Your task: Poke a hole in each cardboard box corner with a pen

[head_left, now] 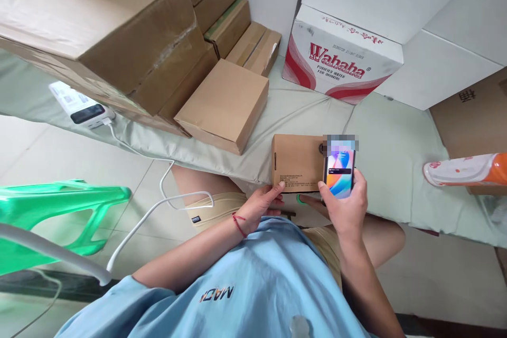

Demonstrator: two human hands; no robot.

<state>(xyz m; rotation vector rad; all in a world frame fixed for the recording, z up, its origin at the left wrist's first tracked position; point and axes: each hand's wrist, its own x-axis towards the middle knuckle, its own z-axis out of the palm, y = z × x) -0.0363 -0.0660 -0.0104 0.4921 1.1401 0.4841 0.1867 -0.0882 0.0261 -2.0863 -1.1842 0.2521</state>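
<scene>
A small brown cardboard box (297,156) with printed lines along its near side lies at the front edge of the cloth-covered surface. My left hand (259,205), with a red string at the wrist, grips the near left corner of this box, thumb on top and fingers below. A smartphone (339,171) with a lit, colourful screen is in my right hand (348,206), thumb on one side and fingers around the other. The phone covers the right end of the box, and part of its upper area is blurred by pixelation.
Several brown cartons (130,42) are stacked at the left, with a closed box (227,100) in front. Behind stands a Wahaha water carton (340,58). An orange-and-white packet (463,169) lies right. A white cable (138,156) runs from a power bank (89,113) past a green stool (63,206).
</scene>
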